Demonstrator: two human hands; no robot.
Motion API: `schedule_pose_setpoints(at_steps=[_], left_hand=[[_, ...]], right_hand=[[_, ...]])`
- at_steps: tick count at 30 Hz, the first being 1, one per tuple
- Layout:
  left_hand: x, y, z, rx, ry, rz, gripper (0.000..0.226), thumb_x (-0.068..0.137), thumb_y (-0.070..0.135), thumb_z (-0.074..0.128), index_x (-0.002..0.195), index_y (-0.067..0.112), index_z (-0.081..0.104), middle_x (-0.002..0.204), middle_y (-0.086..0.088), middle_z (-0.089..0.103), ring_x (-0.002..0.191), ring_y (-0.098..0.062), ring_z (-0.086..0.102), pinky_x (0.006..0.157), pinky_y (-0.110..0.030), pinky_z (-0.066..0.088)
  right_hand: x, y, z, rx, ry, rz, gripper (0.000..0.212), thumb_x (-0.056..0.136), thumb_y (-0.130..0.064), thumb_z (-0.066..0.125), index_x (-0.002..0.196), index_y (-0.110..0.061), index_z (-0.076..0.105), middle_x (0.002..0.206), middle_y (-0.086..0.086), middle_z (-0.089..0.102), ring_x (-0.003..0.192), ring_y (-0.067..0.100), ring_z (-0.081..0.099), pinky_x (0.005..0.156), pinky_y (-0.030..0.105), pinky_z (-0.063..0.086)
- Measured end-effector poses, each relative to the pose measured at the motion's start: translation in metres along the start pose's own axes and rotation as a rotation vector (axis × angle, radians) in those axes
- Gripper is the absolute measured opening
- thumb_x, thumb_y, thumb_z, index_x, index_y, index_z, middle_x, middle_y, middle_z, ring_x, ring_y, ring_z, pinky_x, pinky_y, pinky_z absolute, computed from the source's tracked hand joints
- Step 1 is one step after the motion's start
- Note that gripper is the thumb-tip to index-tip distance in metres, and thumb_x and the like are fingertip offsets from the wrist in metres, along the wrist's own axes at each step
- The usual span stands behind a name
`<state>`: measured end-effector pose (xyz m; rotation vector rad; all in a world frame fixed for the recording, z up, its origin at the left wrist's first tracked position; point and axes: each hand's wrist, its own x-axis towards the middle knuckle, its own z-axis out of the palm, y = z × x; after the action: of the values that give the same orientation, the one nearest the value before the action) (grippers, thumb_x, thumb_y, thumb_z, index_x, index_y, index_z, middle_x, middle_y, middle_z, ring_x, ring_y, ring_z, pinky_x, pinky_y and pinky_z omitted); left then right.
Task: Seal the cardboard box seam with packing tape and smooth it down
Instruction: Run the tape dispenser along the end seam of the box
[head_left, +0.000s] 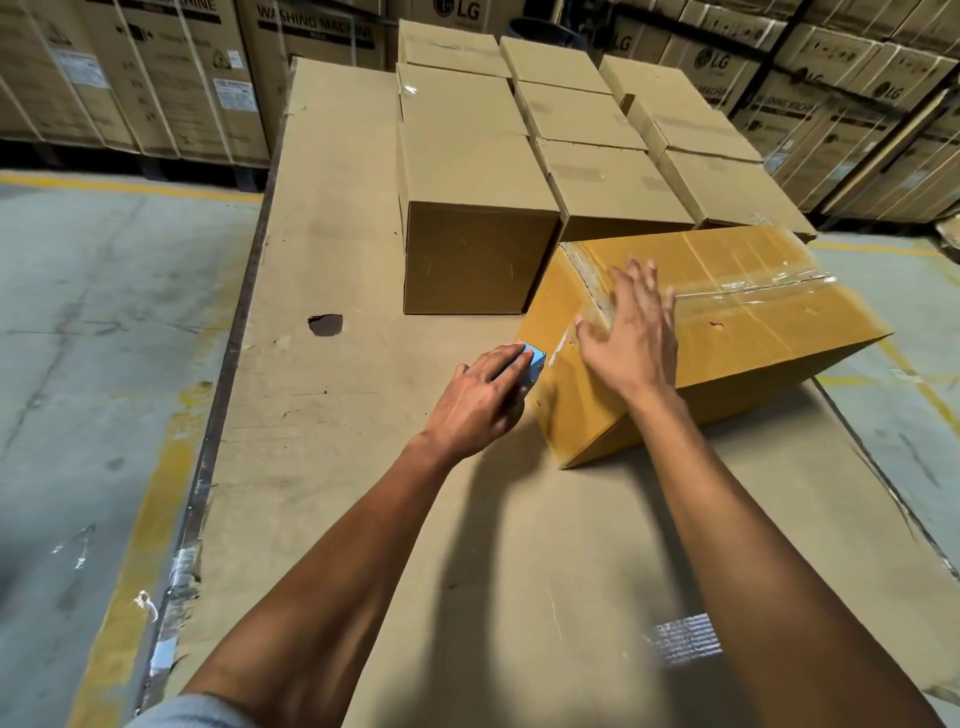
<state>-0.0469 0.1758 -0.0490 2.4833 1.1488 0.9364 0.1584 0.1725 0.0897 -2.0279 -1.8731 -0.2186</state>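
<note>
A yellow-brown cardboard box (753, 332) lies at an angle on the cardboard-covered work surface (363, 415), right of centre. Clear packing tape (753, 291) runs along its top seam and down over the near-left edge. My right hand (631, 332) lies flat with fingers spread on the box's top, at that taped edge. My left hand (483, 400) holds a blue tape dispenser (535, 358) against the box's left end face, where a strip of tape hangs down. Most of the dispenser is hidden under my fingers.
Several closed brown boxes (478, 208) stand in rows behind the taped box. A hole (325, 325) marks the cardboard sheet to the left. Large stacked appliance cartons (156, 78) line the back. Concrete floor with yellow lines (130, 545) lies on both sides.
</note>
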Motion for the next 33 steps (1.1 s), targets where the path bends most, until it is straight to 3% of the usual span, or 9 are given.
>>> schedule_pose_setpoints(at_steps=[2, 4, 8, 12, 16, 22, 26, 30, 33], left_hand=[[-0.002, 0.000, -0.003, -0.047, 0.030, -0.012, 0.053, 0.106, 0.025, 0.061, 0.156, 0.010, 0.053, 0.162, -0.011, 0.054, 0.148, -0.031, 0.054, 0.081, -0.050, 0.058], [-0.004, -0.001, -0.007, -0.078, 0.060, -0.002, 0.053, 0.105, 0.023, 0.061, 0.156, 0.008, 0.053, 0.161, -0.012, 0.055, 0.146, -0.032, 0.056, 0.084, -0.052, 0.059], [-0.011, 0.001, -0.022, -0.090, 0.096, 0.002, 0.055, 0.106, 0.021, 0.061, 0.158, 0.008, 0.050, 0.163, -0.013, 0.053, 0.149, -0.032, 0.054, 0.095, -0.054, 0.057], [-0.021, 0.003, -0.038, -0.102, 0.054, 0.003, 0.052, 0.111, 0.022, 0.053, 0.160, 0.007, 0.047, 0.165, -0.014, 0.049, 0.150, -0.032, 0.049, 0.103, -0.052, 0.053], [-0.026, 0.002, -0.044, -0.109, 0.006, -0.003, 0.056, 0.110, 0.023, 0.051, 0.163, 0.008, 0.040, 0.167, -0.014, 0.044, 0.152, -0.033, 0.046, 0.109, -0.053, 0.051], [-0.030, 0.000, -0.046, -0.093, -0.005, -0.079, 0.060, 0.112, 0.024, 0.047, 0.169, 0.011, 0.031, 0.171, -0.012, 0.041, 0.156, -0.031, 0.042, 0.122, -0.051, 0.045], [-0.038, -0.002, -0.039, 0.055, -0.033, -0.101, 0.077, 0.111, 0.058, 0.044, 0.171, 0.014, 0.024, 0.177, -0.008, 0.032, 0.162, -0.025, 0.035, 0.119, -0.047, 0.047], [-0.048, -0.003, -0.032, 0.145, -0.078, -0.091, 0.095, 0.100, 0.075, 0.051, 0.172, 0.018, 0.025, 0.177, -0.007, 0.031, 0.159, -0.026, 0.038, 0.114, -0.043, 0.044], [-0.059, -0.012, -0.027, 0.200, -0.140, -0.052, 0.098, 0.098, 0.074, 0.056, 0.171, 0.017, 0.026, 0.174, -0.008, 0.036, 0.154, -0.028, 0.044, 0.111, -0.044, 0.048]], right_hand=[[-0.014, -0.011, 0.001, 0.028, 0.058, -0.326, 0.069, 0.097, -0.030, 0.063, 0.158, -0.013, 0.038, 0.169, 0.009, 0.034, 0.160, 0.026, 0.021, 0.130, 0.051, 0.018], [-0.029, -0.023, 0.008, 0.163, -0.062, -0.475, 0.075, 0.097, -0.020, 0.066, 0.163, -0.014, 0.031, 0.169, 0.005, 0.034, 0.159, 0.021, 0.026, 0.128, 0.047, 0.027], [-0.029, -0.037, 0.024, 0.746, -0.492, -0.019, 0.103, 0.093, -0.019, 0.077, 0.164, -0.041, 0.006, 0.173, -0.007, 0.021, 0.159, 0.013, 0.023, 0.127, 0.043, 0.029], [-0.009, -0.031, 0.028, 1.019, -0.785, 0.148, 0.106, 0.088, -0.006, 0.081, 0.166, -0.032, 0.013, 0.168, 0.005, 0.036, 0.155, 0.019, 0.034, 0.124, 0.040, 0.036], [-0.004, -0.034, 0.028, 1.004, -0.833, 0.133, 0.090, 0.087, -0.001, 0.080, 0.161, -0.022, 0.032, 0.147, 0.011, 0.058, 0.133, 0.018, 0.060, 0.105, 0.029, 0.055], [-0.001, -0.046, 0.037, 0.920, -0.809, 0.213, 0.077, 0.089, -0.004, 0.080, 0.155, -0.015, 0.042, 0.135, 0.011, 0.062, 0.126, 0.022, 0.064, 0.109, 0.036, 0.052], [0.003, -0.054, 0.060, 0.780, -0.743, 0.376, 0.079, 0.061, -0.032, 0.084, 0.135, -0.025, 0.057, 0.109, 0.005, 0.076, 0.109, 0.023, 0.073, 0.105, 0.045, 0.055], [-0.004, -0.055, 0.089, 0.643, -0.697, 0.537, 0.037, 0.052, -0.034, 0.065, 0.085, -0.020, 0.072, 0.079, 0.006, 0.080, 0.085, 0.024, 0.078, 0.081, 0.042, 0.063], [-0.017, -0.067, 0.089, 0.681, -0.730, 0.606, 0.023, 0.060, -0.029, 0.064, 0.071, -0.012, 0.077, 0.075, 0.015, 0.079, 0.056, 0.024, 0.070, 0.050, 0.027, 0.049]])
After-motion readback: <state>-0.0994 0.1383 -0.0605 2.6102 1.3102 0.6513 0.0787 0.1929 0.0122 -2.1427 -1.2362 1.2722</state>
